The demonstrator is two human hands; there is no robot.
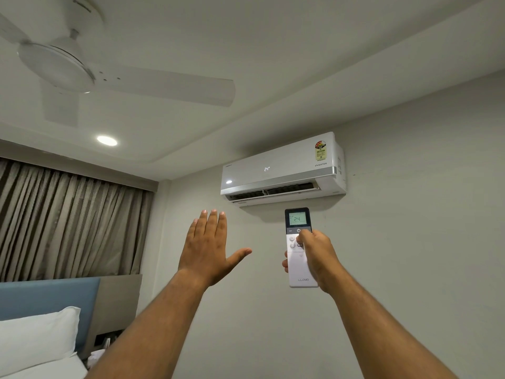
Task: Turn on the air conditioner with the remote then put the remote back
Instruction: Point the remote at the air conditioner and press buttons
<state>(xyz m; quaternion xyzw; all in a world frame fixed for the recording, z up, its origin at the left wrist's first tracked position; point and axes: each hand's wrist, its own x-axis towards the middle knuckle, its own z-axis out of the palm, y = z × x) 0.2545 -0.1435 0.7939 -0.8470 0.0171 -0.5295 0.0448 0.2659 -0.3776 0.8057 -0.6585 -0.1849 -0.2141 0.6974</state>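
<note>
A white air conditioner (281, 170) hangs high on the wall, its front panel lit with "24" and its lower flap swung open. Just below it my right hand (318, 255) is shut on a white remote (299, 269) with a dark top, held upright and pointed at the unit. The remote's screen reads 24, and my thumb lies on the buttons near the power key. My left hand (209, 246) is raised beside it, flat and open, fingers together, thumb spread, holding nothing.
A white ceiling fan (71, 69) spreads overhead at the top left, with a lit ceiling spot (107, 140) nearby. Brown curtains (68, 222) cover the left wall. A bed with a blue headboard (49, 299) and white pillow (35, 337) sits at the lower left.
</note>
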